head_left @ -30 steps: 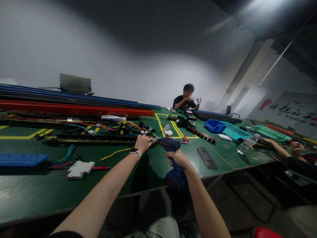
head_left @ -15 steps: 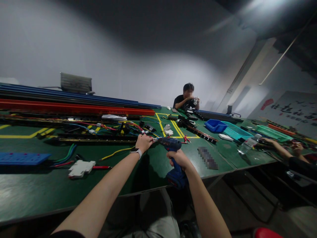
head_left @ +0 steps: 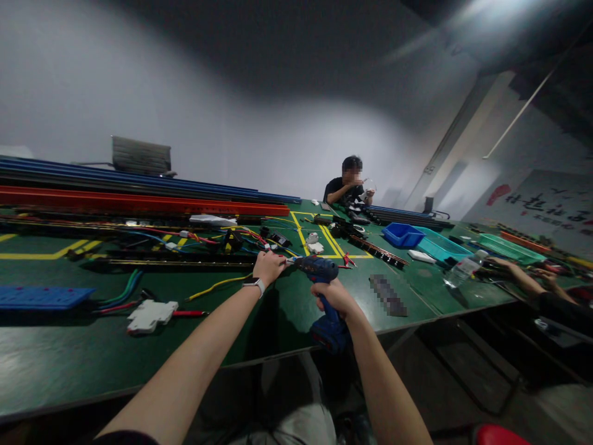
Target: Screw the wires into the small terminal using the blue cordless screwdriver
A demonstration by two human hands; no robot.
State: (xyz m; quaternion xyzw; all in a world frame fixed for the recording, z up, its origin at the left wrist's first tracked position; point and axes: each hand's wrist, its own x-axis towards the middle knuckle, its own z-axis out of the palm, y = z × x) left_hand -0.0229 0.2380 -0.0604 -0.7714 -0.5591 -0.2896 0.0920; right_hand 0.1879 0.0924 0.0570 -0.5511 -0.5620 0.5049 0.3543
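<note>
My right hand (head_left: 334,297) is wrapped round the grip of a blue cordless drill (head_left: 322,290), held level over the green table (head_left: 208,321) with its nose pointing left. My left hand (head_left: 267,267), a white watch on its wrist, is closed in a pinch right at the drill's tip, holding a small part with red wires that I cannot make out. A yellow wire (head_left: 214,287) lies on the table just left of that hand.
Long red and blue rails (head_left: 139,201) line the table's far side, with tangled wires, a white breaker block (head_left: 151,314) and a blue strip (head_left: 41,296) at left. Blue and teal trays (head_left: 419,241) sit right. One person sits opposite (head_left: 349,182); another person's arms (head_left: 523,278) rest at right.
My hands and the drill have hardly moved. The person opposite has shifted their raised hands slightly, and the arms at right moved a little.
</note>
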